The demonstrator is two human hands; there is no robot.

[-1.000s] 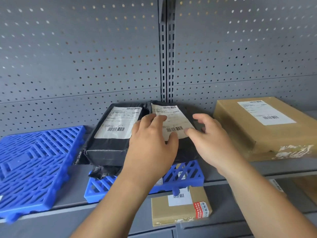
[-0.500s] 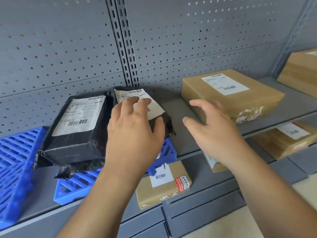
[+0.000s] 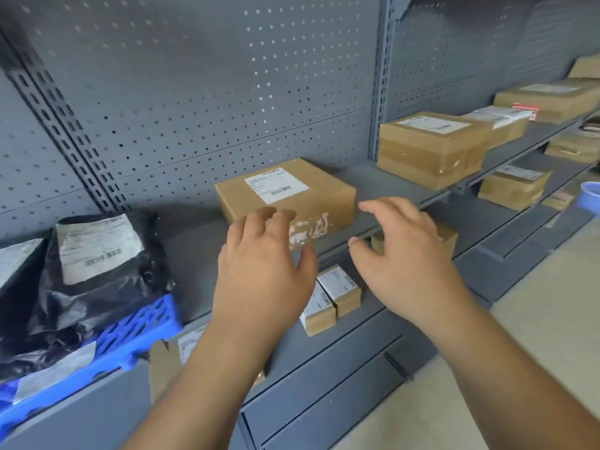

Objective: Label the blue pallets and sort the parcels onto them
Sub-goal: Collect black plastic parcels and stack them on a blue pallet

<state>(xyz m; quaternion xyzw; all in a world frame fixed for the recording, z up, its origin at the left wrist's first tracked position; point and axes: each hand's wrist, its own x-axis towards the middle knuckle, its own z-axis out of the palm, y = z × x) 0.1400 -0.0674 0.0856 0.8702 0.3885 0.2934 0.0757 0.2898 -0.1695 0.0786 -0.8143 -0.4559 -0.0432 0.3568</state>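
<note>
Black poly-bag parcels [image 3: 97, 274] with white labels lie on a blue pallet [image 3: 130, 336] at the left of the grey shelf. To their right a flat brown cardboard box [image 3: 285, 193] with a white label sits on the same shelf. My left hand [image 3: 263, 274] hovers in front of the box's near left corner, fingers spread and relaxed, holding nothing. My right hand [image 3: 402, 254] hovers near the box's right end, fingers also spread and empty. Neither hand touches the box.
More brown boxes [image 3: 431, 147] stand further right on the upper shelf [image 3: 383, 186]. Small boxes [image 3: 334, 297] sit on the lower shelf under my hands. A perforated grey back panel [image 3: 227, 92] rises behind. The floor [image 3: 535, 336] is at the lower right.
Both hands have left the black parcels on the blue pallet and moved right toward the flat brown box. The view has swung to the right along the shelf.
</note>
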